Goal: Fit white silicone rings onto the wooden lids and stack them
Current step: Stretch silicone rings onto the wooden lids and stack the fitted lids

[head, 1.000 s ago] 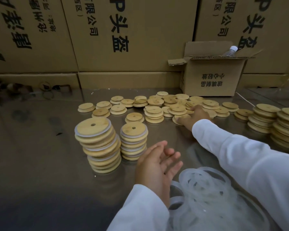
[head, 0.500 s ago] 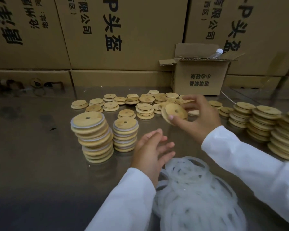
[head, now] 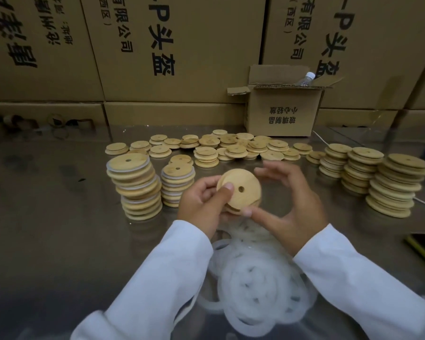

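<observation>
A round wooden lid [head: 242, 190] with a small centre hole is held upright-tilted above the table, no ring visible on it. My left hand [head: 201, 204] grips its left edge, thumb on its face. My right hand [head: 290, 202] is beside it on the right, thumb touching the lower rim, the other fingers spread and blurred. A heap of white silicone rings [head: 255, 285] lies just below my hands. Two stacks of ringed lids [head: 135, 187] [head: 177, 185] stand to the left.
Loose bare lids [head: 231, 146] are scattered across the back of the shiny metal table [head: 47, 229]. Several tall stacks of bare lids [head: 398, 185] stand at the right. An open cardboard box [head: 282, 111] with a bottle sits behind, before a wall of big cartons.
My right hand picked a lid from the scattered pile and brought it toward me. My left hand rose from the table and took hold of the lid's left edge.
</observation>
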Demonstrator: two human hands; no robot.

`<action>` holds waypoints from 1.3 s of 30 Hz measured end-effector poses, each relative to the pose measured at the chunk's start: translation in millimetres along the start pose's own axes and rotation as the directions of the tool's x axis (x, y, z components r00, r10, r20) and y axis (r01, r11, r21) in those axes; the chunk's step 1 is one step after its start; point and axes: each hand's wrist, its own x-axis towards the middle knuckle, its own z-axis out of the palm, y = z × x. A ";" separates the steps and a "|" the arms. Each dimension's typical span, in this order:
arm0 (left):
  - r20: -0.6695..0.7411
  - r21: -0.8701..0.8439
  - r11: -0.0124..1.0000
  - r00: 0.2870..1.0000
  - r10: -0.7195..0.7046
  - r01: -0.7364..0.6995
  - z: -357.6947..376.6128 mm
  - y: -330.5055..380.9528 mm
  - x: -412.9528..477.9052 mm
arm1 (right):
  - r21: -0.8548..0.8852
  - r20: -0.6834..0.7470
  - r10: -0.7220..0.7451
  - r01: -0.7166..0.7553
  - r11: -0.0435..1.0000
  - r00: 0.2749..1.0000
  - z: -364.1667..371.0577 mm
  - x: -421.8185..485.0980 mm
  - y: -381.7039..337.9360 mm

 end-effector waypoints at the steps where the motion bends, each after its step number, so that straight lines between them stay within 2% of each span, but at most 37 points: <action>1: -0.019 -0.020 1.000 1.000 -0.018 0.018 -2.0 -0.4 1.8 | 0.036 -0.019 0.067 -0.067 0.997 0.998 -2.4 0.9 5.4; 4: -0.090 -0.072 0.996 0.994 -0.067 0.061 -7.8 -2.1 7.8 | 0.006 -0.079 0.253 -0.253 0.967 0.964 -10.8 6.0 26.3; 8: -0.136 -0.075 0.993 0.986 -0.098 0.088 -12.8 -2.5 11.8 | -0.059 -0.009 0.451 -0.450 0.891 0.893 -12.1 9.7 45.6; 14: -0.153 -0.004 0.994 0.983 -0.104 0.105 -12.9 -6.1 14.8 | -0.404 0.051 0.626 -0.557 0.726 0.778 -9.1 14.2 58.8; 19: -0.149 0.039 0.994 0.984 -0.098 0.105 -12.0 -6.8 14.3 | -0.378 0.083 0.691 -0.619 0.688 0.718 -12.3 16.8 56.0; 24: -0.142 0.035 0.993 0.985 -0.103 0.109 -11.4 -7.6 11.4 | -0.285 0.132 0.658 -0.608 0.741 0.741 -12.7 14.6 51.6; 27: -0.138 0.021 0.993 0.984 -0.113 0.117 -12.5 -7.7 10.8 | -0.198 0.043 0.602 -0.584 0.787 0.797 -15.3 15.1 47.6; 31: -0.144 0.011 0.992 0.982 -0.124 0.127 -11.9 -8.4 10.5 | -0.142 -0.113 0.405 -0.418 0.897 0.907 -21.9 17.7 35.6; 34: -0.135 0.009 0.991 0.983 -0.129 0.131 -11.0 -9.0 9.8 | -0.098 -0.201 0.222 -0.245 0.965 0.954 -23.3 14.5 23.3; 36: -0.122 0.004 0.990 0.983 -0.137 0.138 -10.4 -8.7 9.6 | 0.003 -0.218 0.162 -0.166 0.986 0.962 -21.8 12.6 14.3; 39: -0.095 -0.032 0.988 0.984 -0.154 0.151 -10.0 -8.2 9.8 | 0.255 -0.152 0.185 -0.142 0.956 0.971 -19.0 10.9 4.9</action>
